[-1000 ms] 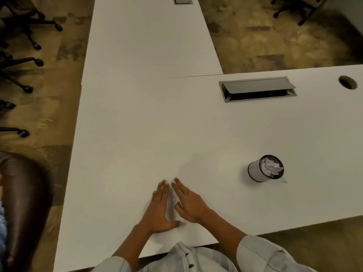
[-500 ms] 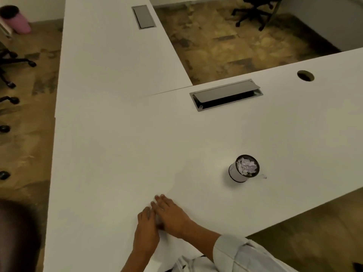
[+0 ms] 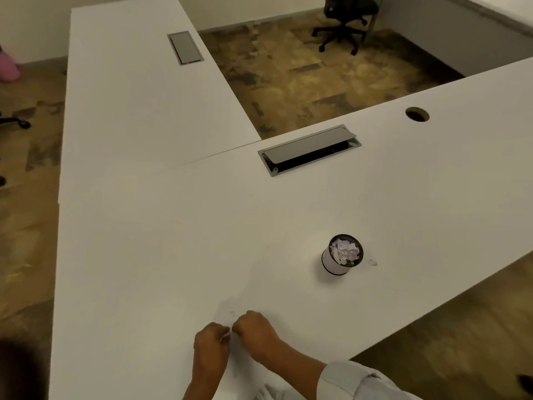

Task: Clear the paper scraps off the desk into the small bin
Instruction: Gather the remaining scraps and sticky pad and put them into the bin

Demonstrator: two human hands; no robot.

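The small round bin (image 3: 331, 262), white-walled with a dark rim, stands on the white desk (image 3: 161, 241) and is filled with crumpled paper scraps (image 3: 344, 251). A tiny scrap (image 3: 373, 262) lies just right of it. Near the desk's front edge my left hand (image 3: 210, 349) and my right hand (image 3: 255, 333) are curled, fingertips together. A small white paper scrap (image 3: 226, 337) shows between them, pinched in the left fingers. Whether the right hand also holds it is unclear. Both hands are well left of and nearer than the bin.
A grey cable hatch (image 3: 310, 150) with its lid ajar sits behind the bin, and a round grommet hole (image 3: 417, 114) is at the far right. A second hatch (image 3: 185, 48) lies on the adjoining desk wing. An office chair (image 3: 344, 21) stands on the floor beyond.
My hands were flat and spread on the desk over a scrap; they came together and are now curled with fingertips meeting. My view lifted, showing more of the room.
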